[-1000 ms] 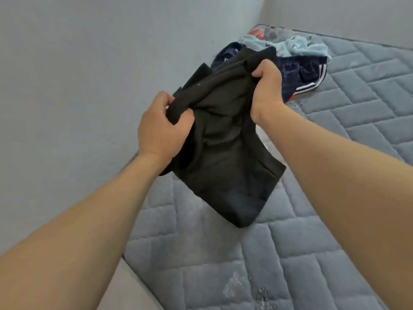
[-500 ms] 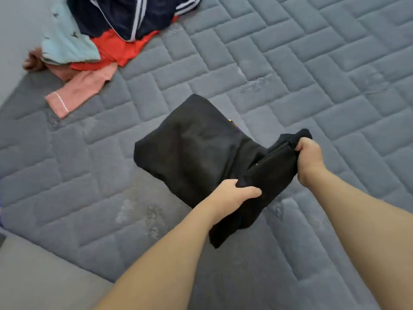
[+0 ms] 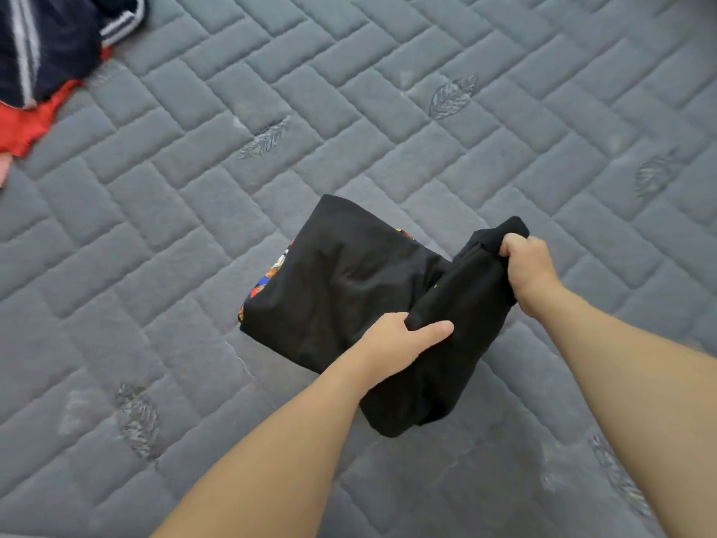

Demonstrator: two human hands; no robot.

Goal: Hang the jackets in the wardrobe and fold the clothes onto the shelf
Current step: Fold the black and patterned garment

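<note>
Your left hand (image 3: 403,345) is closed on the black garment (image 3: 349,289), thumb on top and the other fingers tucked under the cloth, pinching a fold near its middle. Your right hand (image 3: 527,266) is a closed fist gripping a bunched end of the same garment, with a black tip of cloth sticking out just beyond your knuckles. Between your two hands the cloth runs as a thick rolled band, and a loose end hangs down below your left hand toward you. Beyond your left hand, the wider, flatter part of the garment lies spread on the grey quilted mattress (image 3: 504,110). A strip of bright print (image 3: 267,283) shows along that part's edge, on the side away from your right hand. Well away from your left hand, at the far corner of the view, sits a pile of clothes (image 3: 42,60): dark blue cloth with white stripes lying over red cloth.
</note>
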